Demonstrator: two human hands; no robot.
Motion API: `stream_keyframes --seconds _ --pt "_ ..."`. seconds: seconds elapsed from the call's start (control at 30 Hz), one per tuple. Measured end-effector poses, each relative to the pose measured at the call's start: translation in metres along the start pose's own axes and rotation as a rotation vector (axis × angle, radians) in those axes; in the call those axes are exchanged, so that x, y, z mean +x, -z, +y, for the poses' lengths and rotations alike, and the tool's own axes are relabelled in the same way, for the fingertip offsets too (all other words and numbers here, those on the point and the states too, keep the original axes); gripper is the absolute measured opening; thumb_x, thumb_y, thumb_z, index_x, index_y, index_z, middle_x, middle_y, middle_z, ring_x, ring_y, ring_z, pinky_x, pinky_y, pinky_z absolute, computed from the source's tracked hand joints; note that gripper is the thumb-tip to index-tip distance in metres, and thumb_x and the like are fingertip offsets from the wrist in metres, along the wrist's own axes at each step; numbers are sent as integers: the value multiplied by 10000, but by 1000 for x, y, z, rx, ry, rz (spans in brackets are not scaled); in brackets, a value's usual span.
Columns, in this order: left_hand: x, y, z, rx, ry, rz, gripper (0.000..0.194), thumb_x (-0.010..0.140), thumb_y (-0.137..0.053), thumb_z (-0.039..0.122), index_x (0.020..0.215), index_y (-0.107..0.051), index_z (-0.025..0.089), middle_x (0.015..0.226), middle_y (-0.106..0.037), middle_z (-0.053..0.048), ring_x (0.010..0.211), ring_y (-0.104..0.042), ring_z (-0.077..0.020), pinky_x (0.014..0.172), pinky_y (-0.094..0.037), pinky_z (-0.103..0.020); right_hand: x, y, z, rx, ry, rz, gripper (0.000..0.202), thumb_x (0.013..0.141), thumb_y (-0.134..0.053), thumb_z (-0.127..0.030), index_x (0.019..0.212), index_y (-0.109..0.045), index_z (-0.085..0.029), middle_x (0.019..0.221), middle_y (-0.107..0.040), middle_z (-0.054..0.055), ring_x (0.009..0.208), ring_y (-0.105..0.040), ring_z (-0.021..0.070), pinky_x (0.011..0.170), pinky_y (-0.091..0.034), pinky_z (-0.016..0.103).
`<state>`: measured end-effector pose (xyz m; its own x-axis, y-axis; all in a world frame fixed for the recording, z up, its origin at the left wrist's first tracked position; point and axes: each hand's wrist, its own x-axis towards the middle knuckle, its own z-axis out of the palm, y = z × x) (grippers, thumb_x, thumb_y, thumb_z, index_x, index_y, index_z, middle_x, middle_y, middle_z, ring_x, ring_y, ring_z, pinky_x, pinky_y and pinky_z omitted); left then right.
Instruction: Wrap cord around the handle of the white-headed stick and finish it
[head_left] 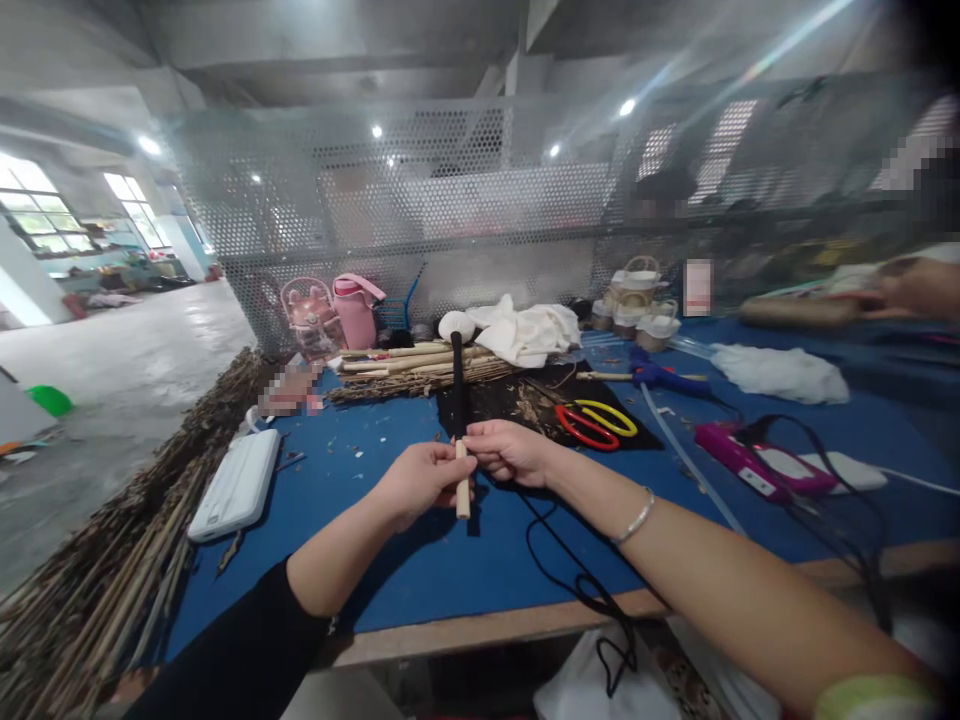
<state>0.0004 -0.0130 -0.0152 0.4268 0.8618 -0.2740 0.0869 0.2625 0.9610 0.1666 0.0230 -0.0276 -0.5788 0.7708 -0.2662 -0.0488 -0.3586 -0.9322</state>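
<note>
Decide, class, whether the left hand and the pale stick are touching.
Touching. The head view shows it: the left hand grips the pale stick, its fingers pressed across the wood without a gap.

from over here i see one slim, straight stick (460, 400) mid-view, pointing away: bare pale wood at its near end, a longer black-covered stretch beyond. the white rounded knob (453, 323) at its far tip seems part of it, though i can't be sure.
</note>
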Motion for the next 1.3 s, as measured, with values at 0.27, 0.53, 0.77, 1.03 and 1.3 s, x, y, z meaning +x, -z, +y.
stream_keyframes --seconds 0.27,0.53,0.77,1.03,1.3 --pt "-3 0 4 -102 80 -65 220 749 -660 310 812 -615 104 738 -660 -74 640 -632 -122 555 -487 -210 -1 0 -2 4 -13 -6 342 676 -703 -320 689 -388 -189 421 -297 -129 356 -139 10 328 -73 133" --pt "-5 -1 8 -97 99 -78 175 775 -604 257 827 -631 92 818 -680 -107 698 -652 -143 586 -503 -231 -2 1 -2 2 -41 -31 289 673 -697 -304 721 -444 -172 414 -286 -132 356 -131 10 333 -69 137" --pt "-4 -1 4 129 51 19 295 708 -643 417 735 -566 133 628 -620 -28 501 -573 -118 450 -437 -223 -3 -7 -2 -49 3 68 328 671 -693 -329 648 -402 -180 407 -282 -130 350 -129 10 327 -71 152" --pt "0 1 1 97 -8 64 420 599 -722 500 622 -503 143 502 -488 45 441 -452 -56 462 -394 -189 -2 -6 0 -61 10 80 346 670 -700 -353 662 -394 -191 407 -288 -131 352 -130 17 330 -64 160" --pt "1 1 2 -98 69 -22 322 675 -713 402 747 -609 105 709 -611 -36 548 -532 -59 543 -442 -182 1 0 1 -1 -2 37 309 679 -698 -323 696 -422 -185 401 -275 -137 343 -124 15 332 -54 154"
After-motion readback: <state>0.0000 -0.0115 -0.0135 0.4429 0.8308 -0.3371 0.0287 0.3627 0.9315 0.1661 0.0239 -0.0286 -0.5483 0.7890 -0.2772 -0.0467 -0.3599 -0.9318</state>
